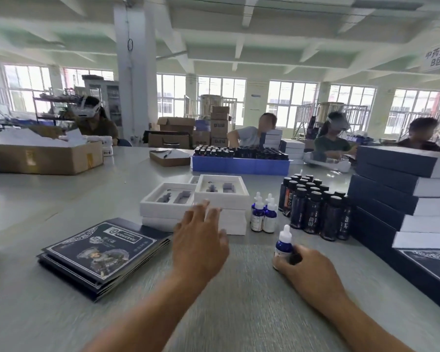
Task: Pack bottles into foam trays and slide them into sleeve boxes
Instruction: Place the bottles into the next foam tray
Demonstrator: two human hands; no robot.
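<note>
Dropper bottle (283,246): blue with a white cap, upright on the table (48,204), at front right.
Right hand (308,269): fingers curled round the bottle's lower half.
Left hand (201,240): fingers spread and relaxed, grasping nothing, its fingertips at the foam trays (196,201).
Foam trays: white stacks, just behind the left hand.
Dark bottles (313,207): clustered upright behind the right hand.
Sleeve boxes (391,189): dark, stacked at far right.
Booklets (104,255): piled left of the left hand.

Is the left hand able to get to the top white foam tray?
Probably yes. The left hand is open, its fingers stretched out just in front of the top white foam tray, and nothing stands between them.
</note>
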